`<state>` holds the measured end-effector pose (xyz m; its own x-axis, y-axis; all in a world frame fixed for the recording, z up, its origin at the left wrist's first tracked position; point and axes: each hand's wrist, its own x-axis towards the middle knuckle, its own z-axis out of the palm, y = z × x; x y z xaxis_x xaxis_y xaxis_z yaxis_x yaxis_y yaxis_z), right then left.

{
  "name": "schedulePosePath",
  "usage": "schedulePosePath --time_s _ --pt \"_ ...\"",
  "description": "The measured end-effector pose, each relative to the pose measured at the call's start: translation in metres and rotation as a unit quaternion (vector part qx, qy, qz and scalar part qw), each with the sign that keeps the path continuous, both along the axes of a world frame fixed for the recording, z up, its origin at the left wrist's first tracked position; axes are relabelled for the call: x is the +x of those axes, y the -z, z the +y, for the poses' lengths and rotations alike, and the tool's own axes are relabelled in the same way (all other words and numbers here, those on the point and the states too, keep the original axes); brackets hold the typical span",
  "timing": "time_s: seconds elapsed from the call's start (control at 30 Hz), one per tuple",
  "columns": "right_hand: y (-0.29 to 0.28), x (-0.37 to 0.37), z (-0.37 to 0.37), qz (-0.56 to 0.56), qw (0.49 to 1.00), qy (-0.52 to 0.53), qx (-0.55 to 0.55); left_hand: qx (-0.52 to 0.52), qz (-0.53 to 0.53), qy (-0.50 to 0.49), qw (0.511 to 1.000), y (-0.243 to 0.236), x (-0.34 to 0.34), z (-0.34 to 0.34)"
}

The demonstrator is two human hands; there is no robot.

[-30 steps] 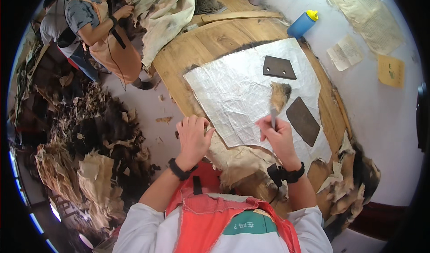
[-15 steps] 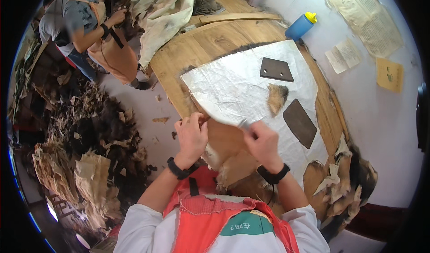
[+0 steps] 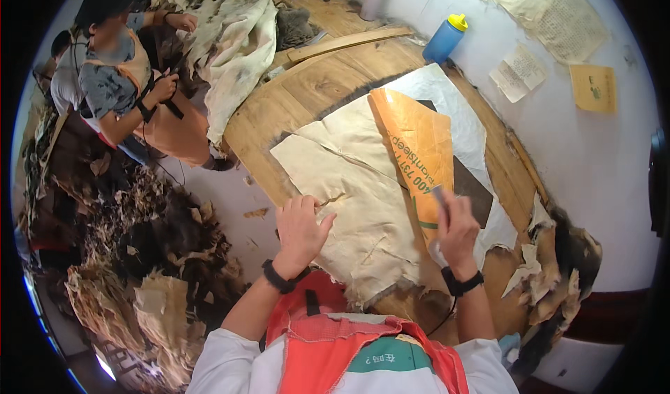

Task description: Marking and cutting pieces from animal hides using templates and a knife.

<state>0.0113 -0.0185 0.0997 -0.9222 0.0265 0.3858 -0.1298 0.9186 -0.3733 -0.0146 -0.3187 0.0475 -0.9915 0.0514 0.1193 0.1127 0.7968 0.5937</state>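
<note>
A cream hide with a fur fringe lies on the curved wooden table. A white sheet lies at its right, folded over to show an orange printed underside; a dark flat piece pokes out beneath the fold. My left hand rests on the hide's left part, fingers slightly bent and apart. My right hand is closed on a narrow grey metal tool, blurred, at the fold's lower end. The small fur piece is out of sight.
A co-worker in an apron stands at the left, others behind. Hide scraps are heaped on the floor. A blue bottle and a lilac flask stand near the papered wall. More hides drape at the back.
The white sheet has been folded over to the right, baring the cream hide and covering the fur piece and dark pieces. My right hand has moved right with the tool.
</note>
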Motion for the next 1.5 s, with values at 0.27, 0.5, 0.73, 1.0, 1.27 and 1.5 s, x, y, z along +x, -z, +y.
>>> schedulePosePath --time_s 0.27,0.5,0.73,1.0,1.27,1.5 --pt "0.041 0.02 0.005 -0.051 0.995 -0.05 0.066 0.001 -0.039 0.055 0.998 0.005 -0.008 -0.004" --pt "0.038 0.061 -0.077 -0.065 0.964 -0.251 -0.059 0.088 -0.083 0.088 0.989 0.002 -0.034 -0.046" --pt "0.038 0.062 -0.139 -0.115 0.941 -0.311 -0.066 -0.274 0.146 0.488 0.816 -0.031 -0.117 -0.088" --pt "0.074 0.071 -0.167 -0.012 0.985 -0.158 0.066 -0.233 0.199 0.598 0.741 -0.012 -0.159 -0.085" --pt "0.048 0.067 -0.125 -0.201 0.864 0.057 -0.459 -0.039 -0.057 0.552 0.831 -0.036 -0.215 -0.044" --pt "0.072 0.032 -0.084 -0.038 0.512 0.155 -0.844 -0.034 -0.211 0.624 0.751 -0.03 -0.274 0.03"
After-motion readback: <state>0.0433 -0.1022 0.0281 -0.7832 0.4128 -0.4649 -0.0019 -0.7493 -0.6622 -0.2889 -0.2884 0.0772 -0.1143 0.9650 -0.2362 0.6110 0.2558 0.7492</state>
